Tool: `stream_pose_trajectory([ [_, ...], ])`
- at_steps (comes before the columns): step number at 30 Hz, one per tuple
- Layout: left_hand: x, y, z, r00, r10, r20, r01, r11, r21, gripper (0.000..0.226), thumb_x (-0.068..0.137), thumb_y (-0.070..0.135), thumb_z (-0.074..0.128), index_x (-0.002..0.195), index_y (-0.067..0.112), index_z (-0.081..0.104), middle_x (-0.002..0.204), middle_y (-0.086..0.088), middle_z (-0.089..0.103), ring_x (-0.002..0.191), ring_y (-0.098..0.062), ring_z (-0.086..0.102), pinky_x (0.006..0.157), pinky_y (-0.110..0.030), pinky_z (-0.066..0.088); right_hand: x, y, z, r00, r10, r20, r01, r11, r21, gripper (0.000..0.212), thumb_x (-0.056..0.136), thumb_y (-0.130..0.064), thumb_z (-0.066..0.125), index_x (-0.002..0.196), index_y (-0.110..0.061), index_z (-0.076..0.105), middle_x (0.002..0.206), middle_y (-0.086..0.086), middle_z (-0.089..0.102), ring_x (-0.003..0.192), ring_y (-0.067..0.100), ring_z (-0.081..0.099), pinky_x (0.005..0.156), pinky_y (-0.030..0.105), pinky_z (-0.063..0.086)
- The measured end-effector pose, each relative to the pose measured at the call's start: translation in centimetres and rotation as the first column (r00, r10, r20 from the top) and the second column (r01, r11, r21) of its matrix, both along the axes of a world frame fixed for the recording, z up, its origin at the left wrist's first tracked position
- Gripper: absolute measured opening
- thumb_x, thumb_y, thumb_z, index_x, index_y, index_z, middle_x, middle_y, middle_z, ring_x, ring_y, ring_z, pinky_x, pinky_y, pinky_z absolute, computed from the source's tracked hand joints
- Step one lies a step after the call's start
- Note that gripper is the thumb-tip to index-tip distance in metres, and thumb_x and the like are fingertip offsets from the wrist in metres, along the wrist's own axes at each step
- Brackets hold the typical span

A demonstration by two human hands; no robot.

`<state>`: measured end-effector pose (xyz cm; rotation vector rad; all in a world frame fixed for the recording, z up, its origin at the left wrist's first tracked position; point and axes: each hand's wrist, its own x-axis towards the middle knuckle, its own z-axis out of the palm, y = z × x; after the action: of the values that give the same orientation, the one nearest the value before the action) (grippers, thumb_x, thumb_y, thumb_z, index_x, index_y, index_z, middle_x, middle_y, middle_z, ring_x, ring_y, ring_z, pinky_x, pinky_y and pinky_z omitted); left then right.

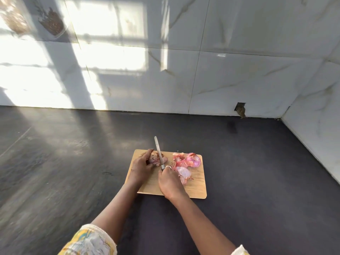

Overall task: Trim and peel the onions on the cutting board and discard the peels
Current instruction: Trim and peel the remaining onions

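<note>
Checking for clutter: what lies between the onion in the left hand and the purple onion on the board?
Head view: the knife, held by the right hand, then a heap of loose peels on the board.

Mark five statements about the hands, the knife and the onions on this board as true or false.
1. The left hand holds a brownish onion on the cutting board. True.
2. The knife is in the left hand. False: the right hand grips it.
3. A purple onion lies near the board's far right corner. True.
4. The peels lie off the board. False: they lie on the board, beside the purple onion.
5. The knife's tip points toward the person. False: it points away, toward the wall.
</note>
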<state>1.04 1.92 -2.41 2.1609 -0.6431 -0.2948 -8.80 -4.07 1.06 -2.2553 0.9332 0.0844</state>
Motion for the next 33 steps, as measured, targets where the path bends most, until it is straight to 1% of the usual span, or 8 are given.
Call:
stream_pose_trajectory([
  [8,0.3,0.1,1.0,0.999,-0.026,0.048,0.023,0.998,0.051,0.040,0.087,0.009,0.056,0.127,0.014,0.052,0.114,-0.013,0.065,0.104,-0.026,0.060,0.077,-0.022,0.037,0.1,0.0,0.9,0.993,0.102,-0.057,-0.103,0.994,-0.019,0.034,0.102,-0.012,0.029,0.127,0.003,0.046,0.126,0.022,0.057,0.116,0.036,0.055,0.089,0.037,0.045],
  [13,0.1,-0.1,1.7,0.995,-0.052,0.083,0.048,0.997,0.058,0.038,0.086,0.004,0.055,0.123,0.010,0.054,0.108,-0.016,0.067,0.099,-0.030,0.060,0.079,-0.028,0.041,0.3,0.0,1.4,0.992,0.093,-0.084,-0.096,0.995,-0.029,0.053,0.098,-0.004,0.025,0.149,-0.001,0.011,0.136,0.019,0.051,0.123,0.034,0.050,0.097,0.038,0.040],
  [17,0.2,-0.2,1.7,0.992,-0.083,0.092,0.078,0.995,0.054,0.032,0.084,0.004,0.058,0.116,0.007,0.057,0.099,-0.017,0.069,0.092,-0.032,0.062,0.072,-0.027,0.040,0.8,0.2,2.0,0.993,0.065,-0.096,-0.061,0.997,0.045,0.059,0.096,0.000,0.023,0.151,-0.005,0.001,0.147,0.019,0.038,0.132,0.035,0.040,0.107,0.042,0.034],
  [19,0.1,-0.2,1.7,0.989,-0.094,0.116,0.088,0.995,0.050,0.029,0.084,0.006,0.059,0.113,0.006,0.058,0.094,-0.017,0.070,0.087,-0.032,0.062,0.065,-0.025,0.036,1.3,-0.1,2.0,0.996,0.029,-0.088,-0.019,0.994,0.106,0.055,0.096,0.000,0.023,0.149,-0.005,0.010,0.142,0.020,0.042,0.124,0.036,0.048,0.097,0.043,0.045],
  [22,-0.1,-0.3,1.7,0.988,-0.089,0.129,0.083,0.995,0.052,0.027,0.084,0.005,0.057,0.111,0.004,0.058,0.093,-0.018,0.069,0.085,-0.033,0.062,0.060,-0.022,0.031,2.1,-0.7,1.9,0.997,-0.019,-0.070,0.030,0.988,0.154,0.048,0.094,-0.001,0.022,0.142,-0.005,0.022,0.124,0.022,0.052,0.092,0.033,0.058,0.050,0.034,0.047],
  [24,-0.1,-0.4,1.6,0.989,-0.072,0.129,0.066,0.996,0.053,0.028,0.084,0.006,0.056,0.112,0.005,0.057,0.092,-0.018,0.069,0.085,-0.034,0.061,0.060,-0.022,0.029,2.1,-0.8,1.8,0.996,0.000,-0.086,0.011,0.992,0.124,0.048,0.094,-0.001,0.025,0.142,-0.004,0.023,0.128,0.022,0.050,0.102,0.036,0.058,0.059,0.036,0.048],
  [28,0.1,-0.3,1.3,0.993,-0.053,0.108,0.047,0.997,0.054,0.029,0.085,0.009,0.057,0.114,0.008,0.056,0.090,-0.017,0.069,0.084,-0.033,0.061,0.061,-0.023,0.031,1.1,-0.1,1.8,0.992,0.037,-0.117,-0.023,0.993,0.118,0.061,0.094,0.000,0.024,0.151,-0.008,0.002,0.151,0.018,0.029,0.131,0.038,0.039,0.101,0.044,0.044],
  [33,0.0,-0.5,1.6,0.996,-0.063,0.056,0.060,0.997,0.051,0.026,0.085,0.016,0.059,0.110,0.009,0.057,0.084,-0.019,0.068,0.081,-0.035,0.060,0.065,-0.034,0.038,2.4,0.0,2.2,0.984,0.011,-0.180,0.007,0.995,0.100,0.060,0.093,0.003,0.032,0.148,0.001,0.009,0.143,0.021,0.040,0.127,0.038,0.046,0.102,0.043,0.043],
])
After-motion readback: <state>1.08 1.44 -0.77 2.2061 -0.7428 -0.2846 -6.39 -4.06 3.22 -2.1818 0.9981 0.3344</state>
